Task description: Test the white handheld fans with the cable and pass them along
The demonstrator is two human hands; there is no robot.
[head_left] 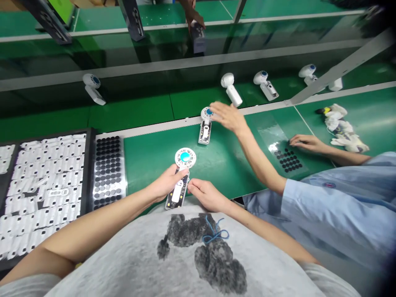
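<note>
A white handheld fan (185,157) with a round slotted head and a blue-green hub is held upright, close to my body. Its handle is uncovered, so a dark circuit board (171,202) and a white oblong part (177,192) show. My left hand (168,181) grips the handle just below the head, thumb across the front. Curled against the handle's right edge is my right hand (204,193), thumb and forefinger pinched together. Whatever may be between those fingertips is too small to make out.
A co-worker's hand (229,117) reaches to another uncovered fan (205,132); their other hand rests by a sheet of black round pads (287,160). At left are a tray of white shells (46,192) and another pad sheet (108,165). Several fans (232,90) lie along the lower green strip.
</note>
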